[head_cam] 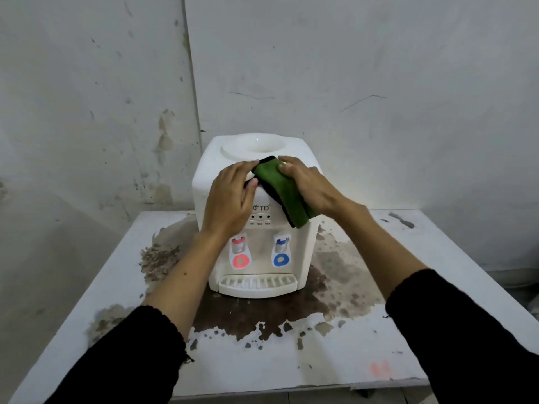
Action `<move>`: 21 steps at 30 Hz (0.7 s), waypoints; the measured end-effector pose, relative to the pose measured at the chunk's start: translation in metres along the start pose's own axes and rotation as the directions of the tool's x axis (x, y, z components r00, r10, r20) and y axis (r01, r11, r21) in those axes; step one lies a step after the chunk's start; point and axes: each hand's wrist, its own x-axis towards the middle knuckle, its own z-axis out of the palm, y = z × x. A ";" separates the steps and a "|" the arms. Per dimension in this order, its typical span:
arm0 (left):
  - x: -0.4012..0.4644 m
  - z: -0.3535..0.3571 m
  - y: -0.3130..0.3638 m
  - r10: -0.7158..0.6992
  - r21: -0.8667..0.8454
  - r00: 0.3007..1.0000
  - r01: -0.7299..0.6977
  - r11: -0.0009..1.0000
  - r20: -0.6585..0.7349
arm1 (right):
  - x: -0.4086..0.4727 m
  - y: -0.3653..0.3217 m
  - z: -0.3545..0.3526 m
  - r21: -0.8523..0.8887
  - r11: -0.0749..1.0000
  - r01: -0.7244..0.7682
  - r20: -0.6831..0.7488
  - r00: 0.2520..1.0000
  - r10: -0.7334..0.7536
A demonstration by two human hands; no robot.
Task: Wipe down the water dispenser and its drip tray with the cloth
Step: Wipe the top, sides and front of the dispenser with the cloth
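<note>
A white tabletop water dispenser [294, 252] stands in the middle of the table, with a red tap on the left, a blue tap on the right and a slotted drip tray [258, 284] at its foot. A folded green cloth [281, 192] with a dark underside hangs over the dispenser's upper front edge. My left hand [229, 199] pinches the cloth's upper left corner. My right hand [309, 183] grips its upper right edge, fingers curled over it. Both hands are in front of the dispenser's top.
The table [379, 360] is white with large brown patches of worn paint around the dispenser. A stained white wall [379, 83] rises close behind, with a corner seam at the left. The table's edges fall away on the left, the right and at the front.
</note>
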 end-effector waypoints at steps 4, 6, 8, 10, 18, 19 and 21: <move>0.004 0.020 0.038 -0.046 0.001 0.999 0.046 0.999 0.016 | -0.001 -0.009 -0.024 0.237 0.971 -0.028 0.185 0.983 -0.016; 0.005 0.032 0.055 -0.154 0.021 0.988 0.154 0.988 -0.012 | -0.003 -0.011 -0.033 0.304 0.952 -0.032 0.193 0.981 -0.029; 0.005 0.044 0.067 -0.256 0.100 0.967 0.254 0.962 0.005 | -0.003 -0.006 -0.036 0.386 0.922 -0.028 0.125 0.992 -0.022; 0.002 0.056 0.072 -0.321 0.224 0.944 0.298 0.928 0.075 | -0.004 0.002 -0.033 0.463 0.886 0.008 -0.031 1.000 0.007; -0.001 0.027 0.018 -0.070 0.423 0.971 -0.035 0.905 0.229 | -0.006 0.013 -0.008 -0.037 0.995 0.092 -0.227 0.969 -0.098; -0.004 0.020 0.008 -0.024 0.449 0.979 -0.072 0.891 0.205 | -0.004 0.012 -0.003 -0.089 0.990 0.111 -0.218 0.967 -0.128; -0.011 0.006 -0.009 0.005 0.482 0.986 -0.086 0.872 0.167 | 0.002 0.008 0.008 -0.155 0.979 0.132 -0.218 0.962 -0.164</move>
